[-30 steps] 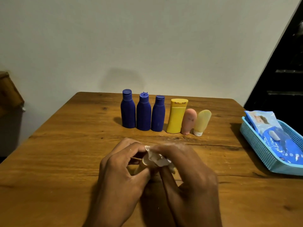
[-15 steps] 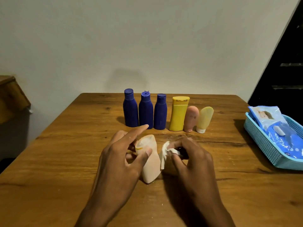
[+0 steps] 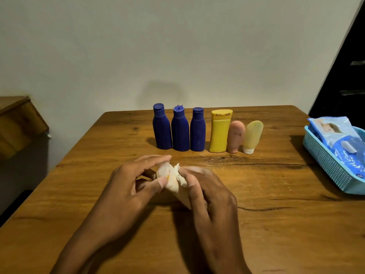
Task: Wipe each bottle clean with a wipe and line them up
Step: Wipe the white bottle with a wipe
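Both hands were clasped around a pale peach squeeze tube (image 3: 173,186) held just above the wooden table (image 3: 276,214).

Her or his left hand (image 3: 126,186) pinched the tube's upper end between thumb and fingers, while the right hand (image 3: 209,194) pressed a crumpled white wipe (image 3: 180,176) against its side. Behind, upright in a row, stood three dark blue plastic bottles (image 3: 180,131), a yellow flip-cap bottle (image 3: 219,131), a pink tube (image 3: 235,136) and a pale yellow tube (image 3: 251,136). A light blue mesh basket (image 3: 325,165) of wipe packets (image 3: 339,139) sat at the right edge.
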